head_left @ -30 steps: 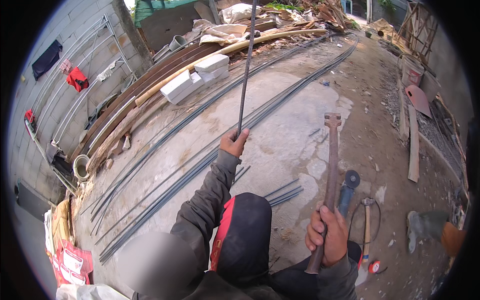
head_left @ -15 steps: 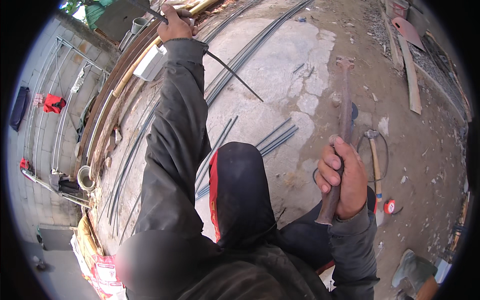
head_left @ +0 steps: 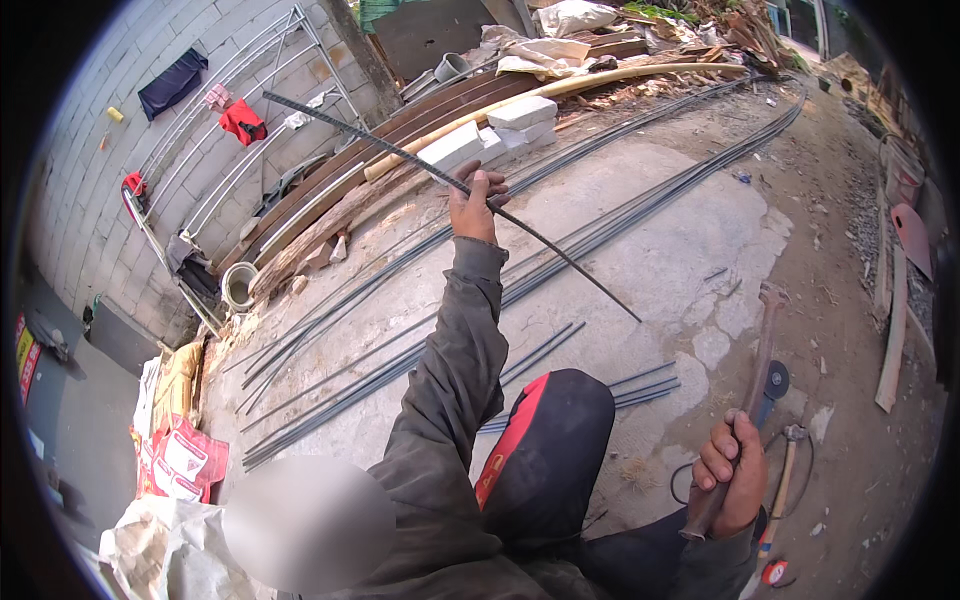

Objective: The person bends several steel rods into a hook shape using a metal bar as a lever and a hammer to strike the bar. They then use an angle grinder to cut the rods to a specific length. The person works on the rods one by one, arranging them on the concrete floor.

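My left hand (head_left: 475, 212) is raised ahead of me, its fingers around a dark ribbed steel rod (head_left: 572, 262). The rod slants from the upper left down to the right, over the concrete slab. Low on the right, my right hand (head_left: 735, 472) is closed around a rusty rebar bender (head_left: 767, 335), a steel bar with a notched head pointing away from me. Short cut rods (head_left: 645, 388) lie on the slab beyond my bent knee. Bundles of long rods (head_left: 650, 212) stretch across the slab beneath my left arm.
Right of my right hand lie a blue grinder with a black disc (head_left: 776, 380), a hammer (head_left: 788, 460) and a red tape measure (head_left: 774, 572). White blocks (head_left: 455, 148) and a bamboo pole (head_left: 640, 72) lie beyond the rods. A bucket (head_left: 238, 286) stands near a metal rack (head_left: 215, 180).
The view has swung left, showing more of the wall and rods. My left hand and its rod now appear lower and further right. Both hands keep their holds.
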